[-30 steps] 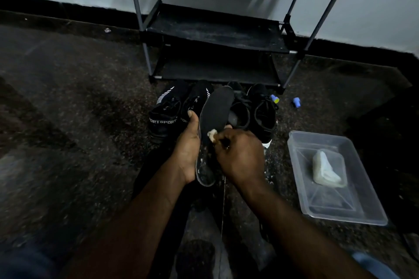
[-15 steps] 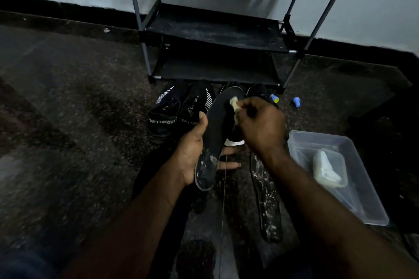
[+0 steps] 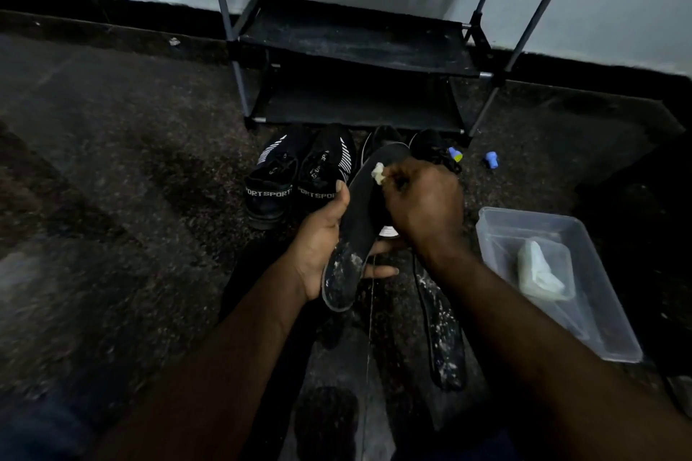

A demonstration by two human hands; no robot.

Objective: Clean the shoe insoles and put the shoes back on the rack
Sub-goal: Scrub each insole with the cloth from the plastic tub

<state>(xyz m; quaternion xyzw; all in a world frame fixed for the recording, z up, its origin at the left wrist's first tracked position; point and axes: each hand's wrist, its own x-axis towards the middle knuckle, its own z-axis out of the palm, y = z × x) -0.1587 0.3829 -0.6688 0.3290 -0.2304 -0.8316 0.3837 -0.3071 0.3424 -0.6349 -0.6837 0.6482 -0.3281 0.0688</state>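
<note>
Over insole [image 3: 359,210], fingers [image 3: 402,180] seemingly around wad [image 3: 378,173]

Shoes [image 3: 269,183] crowd rack [image 3: 355,45] front — lower shelf [image 3: 355,108] blocked; tub [image 3: 606,311] right, loose insole [image 3: 443,341] beside it; left floor [image 3: 112,161] open.

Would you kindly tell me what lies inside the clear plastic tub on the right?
The clear plastic tub holds a pale crumpled lump; anything beneath that lump is hidden.
</note>
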